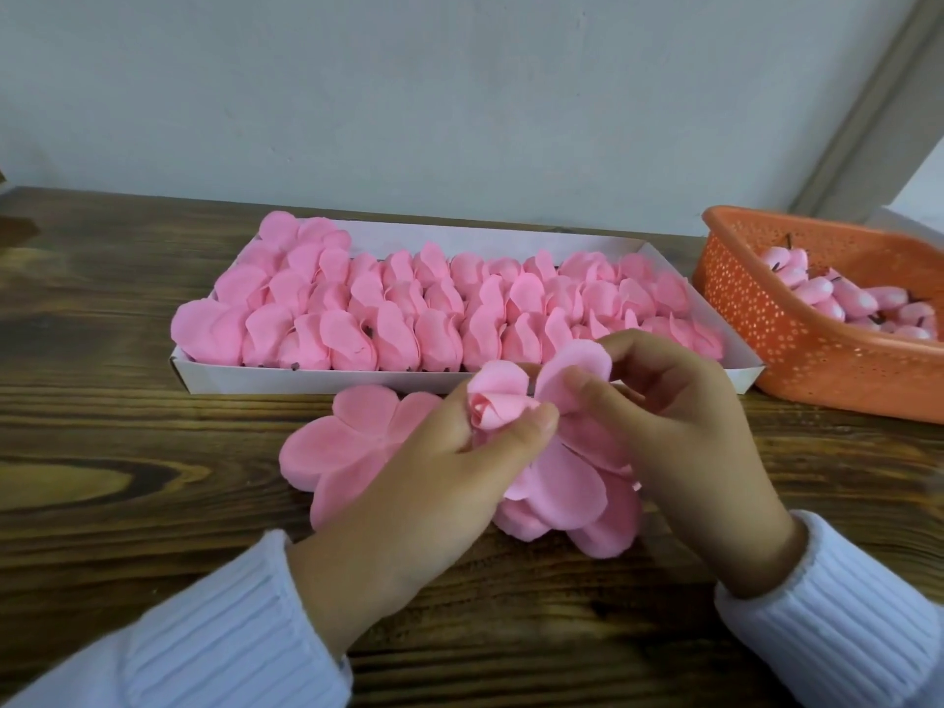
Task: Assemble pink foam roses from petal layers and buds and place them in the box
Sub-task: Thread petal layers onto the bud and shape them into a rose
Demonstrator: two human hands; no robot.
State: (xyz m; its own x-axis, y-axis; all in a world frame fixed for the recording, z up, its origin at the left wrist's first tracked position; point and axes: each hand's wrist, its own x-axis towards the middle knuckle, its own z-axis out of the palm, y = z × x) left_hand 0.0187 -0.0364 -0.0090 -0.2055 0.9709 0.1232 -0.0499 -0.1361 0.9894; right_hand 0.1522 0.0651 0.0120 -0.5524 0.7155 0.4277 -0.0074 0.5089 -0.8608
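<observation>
A pink foam rose [498,403] with a bud at its centre is held above the table in front of the box. My left hand [439,482] pinches the bud and inner petals between thumb and fingers. My right hand [679,426] pinches an outer petal [577,373] of the same rose, and more of its petals [567,495] hang below. A flat pink petal layer [347,447] lies on the table to the left, partly under my left hand. The white box [286,383] behind holds several rows of pink roses [408,304].
An orange perforated basket [797,350] at the right holds several pink buds [838,298] with dark stems. The dark wooden table [127,426] runs to a pale wall behind. White ribbed sleeves cover both wrists.
</observation>
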